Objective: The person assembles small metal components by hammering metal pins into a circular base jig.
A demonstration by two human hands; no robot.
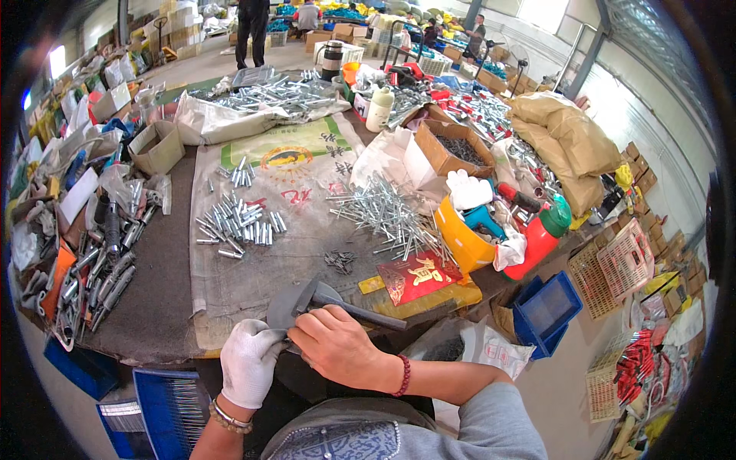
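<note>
At the near edge of the worktable my left hand (249, 366), in a white glove, is closed with its thumb and fingers pinched. My bare right hand (337, 349), a red bead bracelet on its wrist, meets it with curled fingers. What they grip is hidden between the fingers. Just beyond them sits a dark grey rounded metal piece (287, 305), and a grey bar (368, 314) reaches right from it. Farther off lie short silvery metal tubes (238, 221), long thin metal rods (383, 211) and a small heap of dark bits (340, 262).
A red envelope (414, 277), a yellow container (462, 238) and a red bottle with green cap (540, 239) line the right side. Metal tools (107, 268) crowd the left. A blue crate (548, 308) stands below right; a blue tray of rods (175, 410) sits below left.
</note>
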